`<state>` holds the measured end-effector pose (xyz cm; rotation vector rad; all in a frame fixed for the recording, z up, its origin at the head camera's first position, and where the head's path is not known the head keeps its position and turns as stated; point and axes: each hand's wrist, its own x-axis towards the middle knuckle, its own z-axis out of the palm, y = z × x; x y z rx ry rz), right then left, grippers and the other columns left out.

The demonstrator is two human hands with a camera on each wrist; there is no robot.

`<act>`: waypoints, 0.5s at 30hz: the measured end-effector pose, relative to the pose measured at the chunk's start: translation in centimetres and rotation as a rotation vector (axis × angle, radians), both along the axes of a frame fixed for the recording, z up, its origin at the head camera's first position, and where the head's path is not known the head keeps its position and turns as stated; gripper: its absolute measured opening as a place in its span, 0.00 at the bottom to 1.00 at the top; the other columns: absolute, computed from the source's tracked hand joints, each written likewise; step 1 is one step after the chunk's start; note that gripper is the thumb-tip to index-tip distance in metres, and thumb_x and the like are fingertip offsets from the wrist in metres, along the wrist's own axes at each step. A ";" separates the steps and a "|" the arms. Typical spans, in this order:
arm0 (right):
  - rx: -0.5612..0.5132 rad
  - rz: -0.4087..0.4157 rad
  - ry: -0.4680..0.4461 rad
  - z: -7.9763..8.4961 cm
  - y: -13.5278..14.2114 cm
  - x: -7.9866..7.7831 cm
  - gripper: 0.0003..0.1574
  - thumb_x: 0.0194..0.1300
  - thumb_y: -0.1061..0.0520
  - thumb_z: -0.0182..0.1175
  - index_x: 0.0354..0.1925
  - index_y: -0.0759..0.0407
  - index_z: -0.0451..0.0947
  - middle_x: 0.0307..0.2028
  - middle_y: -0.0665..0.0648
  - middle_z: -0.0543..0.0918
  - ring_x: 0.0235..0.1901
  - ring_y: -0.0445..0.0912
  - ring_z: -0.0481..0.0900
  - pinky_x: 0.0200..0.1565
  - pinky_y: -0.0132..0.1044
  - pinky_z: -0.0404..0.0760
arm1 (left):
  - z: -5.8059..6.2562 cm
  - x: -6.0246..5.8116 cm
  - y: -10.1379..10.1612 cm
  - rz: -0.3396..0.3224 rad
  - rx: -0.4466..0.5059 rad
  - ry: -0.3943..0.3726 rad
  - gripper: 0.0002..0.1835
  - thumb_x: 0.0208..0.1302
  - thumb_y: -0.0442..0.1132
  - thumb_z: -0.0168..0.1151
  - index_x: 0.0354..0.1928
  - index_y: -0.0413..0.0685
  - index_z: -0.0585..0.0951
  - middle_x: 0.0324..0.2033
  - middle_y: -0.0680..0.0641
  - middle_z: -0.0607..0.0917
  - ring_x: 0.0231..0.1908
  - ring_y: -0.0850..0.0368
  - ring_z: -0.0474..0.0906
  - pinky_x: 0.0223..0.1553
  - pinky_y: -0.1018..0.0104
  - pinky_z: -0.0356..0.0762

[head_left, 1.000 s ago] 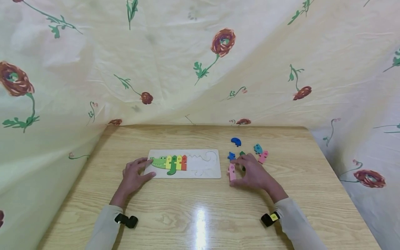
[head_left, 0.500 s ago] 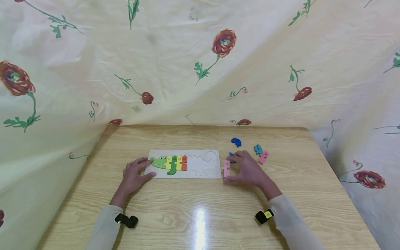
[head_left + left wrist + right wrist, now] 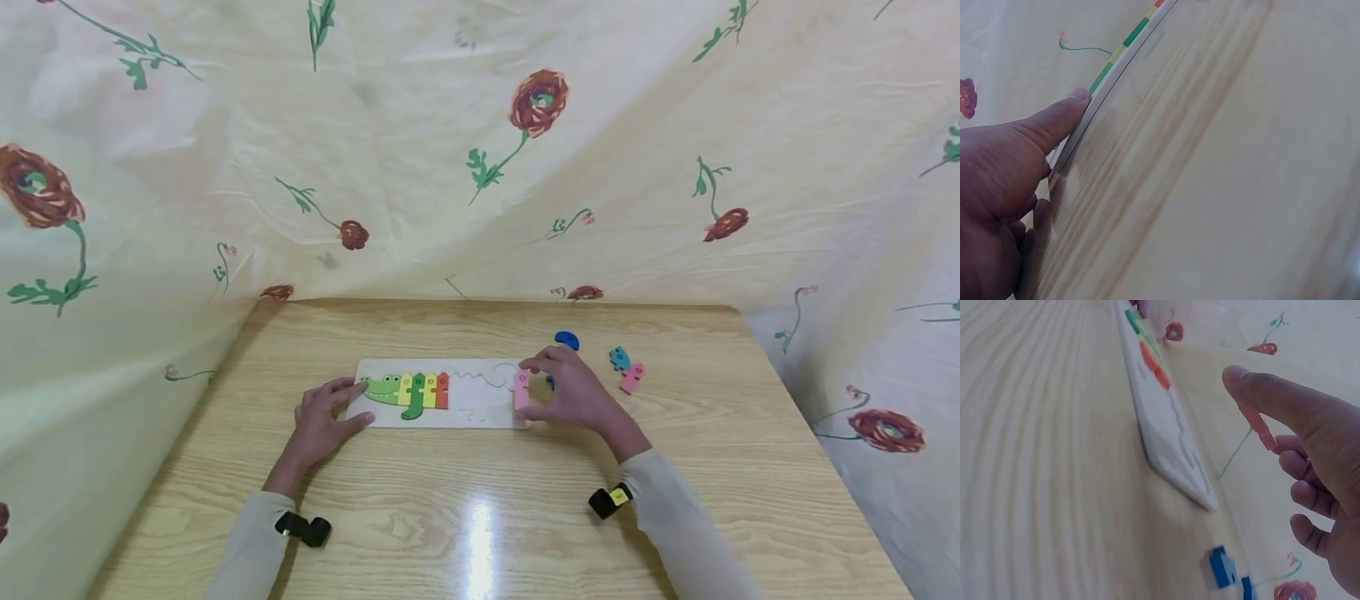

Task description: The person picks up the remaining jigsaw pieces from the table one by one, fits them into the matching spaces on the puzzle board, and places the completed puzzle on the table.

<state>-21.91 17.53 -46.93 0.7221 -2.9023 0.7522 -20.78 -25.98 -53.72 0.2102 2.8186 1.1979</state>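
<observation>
In the head view, over the right end of the crocodile puzzle board [image 3: 483, 393], the pink puzzle piece [image 3: 521, 393] was pinched by fingers of the right hand [image 3: 567, 392], best kept level. In left wrist, the board was steadied by relaxed fingers of the left hand [image 3: 997, 169]. In right wrist, tilt could hardly be judged.

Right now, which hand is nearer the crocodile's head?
Left. The left hand touches the board beside the head; the right hand holds a pink piece at the opposite end.
</observation>
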 end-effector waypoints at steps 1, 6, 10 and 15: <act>-0.003 0.000 -0.006 0.1 -0.3 -0.1 0.46 0.46 0.33 0.81 0.59 0.53 0.83 0.48 0.54 0.81 0.50 0.48 0.73 0.51 0.48 0.78 | 0.0 0.0 0.0 -0.001 0.000 0.002 0.36 0.63 0.56 0.72 0.71 0.55 0.75 0.73 0.39 0.67 0.70 0.33 0.53 0.61 0.37 0.47; -0.018 0.012 -0.021 0.4 -1.8 -0.7 0.46 0.46 0.34 0.81 0.60 0.52 0.83 0.49 0.52 0.81 0.51 0.49 0.72 0.51 0.48 0.78 | 0.2 0.1 0.1 -0.001 -0.005 0.007 0.36 0.63 0.54 0.72 0.71 0.54 0.75 0.73 0.39 0.67 0.70 0.33 0.53 0.61 0.37 0.47; -0.039 0.024 -0.032 0.7 -2.8 -1.1 0.45 0.46 0.36 0.82 0.59 0.53 0.83 0.48 0.53 0.81 0.51 0.49 0.71 0.50 0.47 0.77 | 0.2 0.1 0.1 0.002 -0.003 0.006 0.36 0.62 0.53 0.73 0.71 0.54 0.75 0.73 0.39 0.67 0.70 0.33 0.53 0.61 0.37 0.47; -0.031 0.026 -0.060 0.7 -3.8 -1.8 0.45 0.46 0.37 0.82 0.60 0.53 0.83 0.50 0.54 0.80 0.54 0.51 0.72 0.54 0.49 0.78 | 0.1 0.1 0.1 0.001 0.000 0.006 0.36 0.62 0.54 0.73 0.71 0.54 0.75 0.73 0.39 0.67 0.70 0.33 0.53 0.61 0.38 0.47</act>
